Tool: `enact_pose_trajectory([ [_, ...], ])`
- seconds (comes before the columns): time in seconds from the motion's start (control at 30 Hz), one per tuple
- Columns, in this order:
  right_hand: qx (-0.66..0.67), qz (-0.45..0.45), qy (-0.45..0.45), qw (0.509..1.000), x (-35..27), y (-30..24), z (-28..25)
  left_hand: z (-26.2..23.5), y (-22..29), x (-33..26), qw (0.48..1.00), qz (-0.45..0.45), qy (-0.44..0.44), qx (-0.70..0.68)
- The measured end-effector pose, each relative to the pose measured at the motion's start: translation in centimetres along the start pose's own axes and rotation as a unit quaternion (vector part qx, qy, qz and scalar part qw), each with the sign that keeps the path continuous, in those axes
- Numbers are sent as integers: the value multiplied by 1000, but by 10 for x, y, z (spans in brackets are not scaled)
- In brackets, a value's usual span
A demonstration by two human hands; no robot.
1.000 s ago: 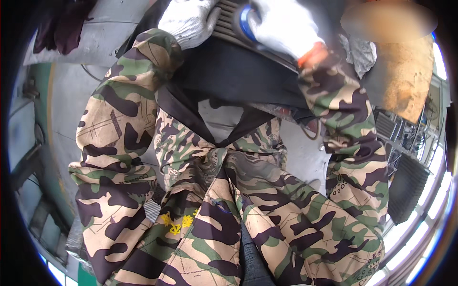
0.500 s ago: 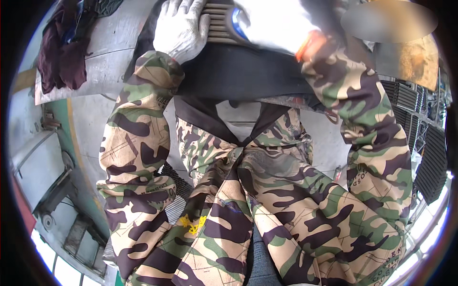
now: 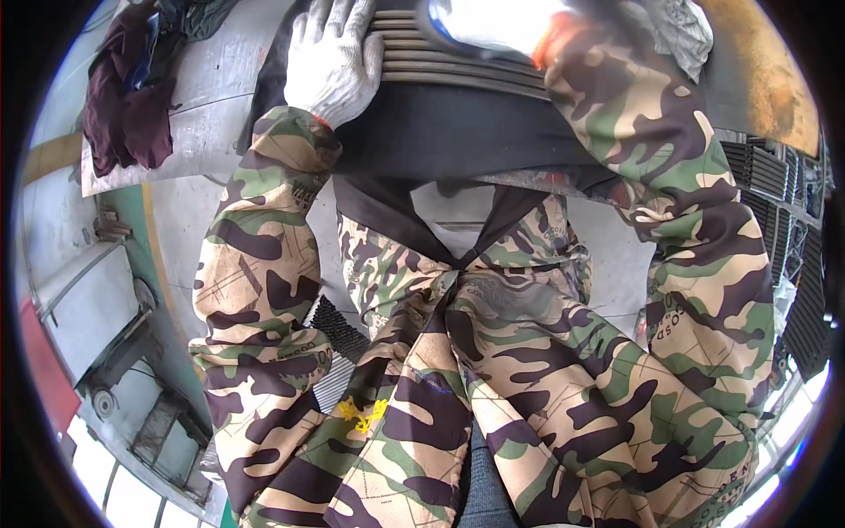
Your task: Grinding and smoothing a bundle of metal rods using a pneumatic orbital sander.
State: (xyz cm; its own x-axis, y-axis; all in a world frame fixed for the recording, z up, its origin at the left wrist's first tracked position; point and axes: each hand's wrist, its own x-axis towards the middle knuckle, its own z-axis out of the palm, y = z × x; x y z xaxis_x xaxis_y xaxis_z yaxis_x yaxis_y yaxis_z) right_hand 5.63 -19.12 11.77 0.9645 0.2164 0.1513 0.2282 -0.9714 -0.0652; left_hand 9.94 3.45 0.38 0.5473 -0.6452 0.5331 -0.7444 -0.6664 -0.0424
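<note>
Past the person's camouflage sleeves (image 3: 255,264), a black sheet (image 3: 431,123) lies on the grey table (image 3: 216,97), bearing dark slats (image 3: 449,65). The hands are apart, the left hand (image 3: 333,75) flat at the slats' left end, the right hand (image 3: 497,22) above them, too washed-out to tell whether it grips the blue-edged object (image 3: 435,26). Farther out, maroon cloth (image 3: 132,123) lies left, and a metal rack (image 3: 779,203) at right holds dark ribbed pieces (image 3: 755,169).

Right hand (image 3: 503,26) blurred, cut by top edge — blue-rimmed thing (image 3: 437,32) under it mostly hidden, kind not clear. Left hand (image 3: 334,75): some fingertips cut too. Bars (image 3: 458,67) partly covered.
</note>
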Motion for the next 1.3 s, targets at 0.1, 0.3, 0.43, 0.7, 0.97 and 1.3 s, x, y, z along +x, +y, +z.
enact_pose_trajectory([
  [0.1,26,-20,-17,999,-22,-10,-14,-1,1,1,1000,-6,-14,-8],
  [0.3,10,8,-14,1000,-1,8,-2,2,0,0,1000,-3,-19,-6],
  [0.43,29,-20,-25,999,-24,-5,-5,3,0,-5,999,-12,-31,-15],
  [0.7,26,-14,-28,999,-6,-16,-4,-1,5,-12,1000,-16,-23,-14],
  [0.97,19,-10,-5,1000,-2,-3,2,-4,7,-6,1000,-8,-11,-24],
  [1.3,-4,7,-19,1000,-3,11,4,8,17,16,999,-41,-15,-29],
])
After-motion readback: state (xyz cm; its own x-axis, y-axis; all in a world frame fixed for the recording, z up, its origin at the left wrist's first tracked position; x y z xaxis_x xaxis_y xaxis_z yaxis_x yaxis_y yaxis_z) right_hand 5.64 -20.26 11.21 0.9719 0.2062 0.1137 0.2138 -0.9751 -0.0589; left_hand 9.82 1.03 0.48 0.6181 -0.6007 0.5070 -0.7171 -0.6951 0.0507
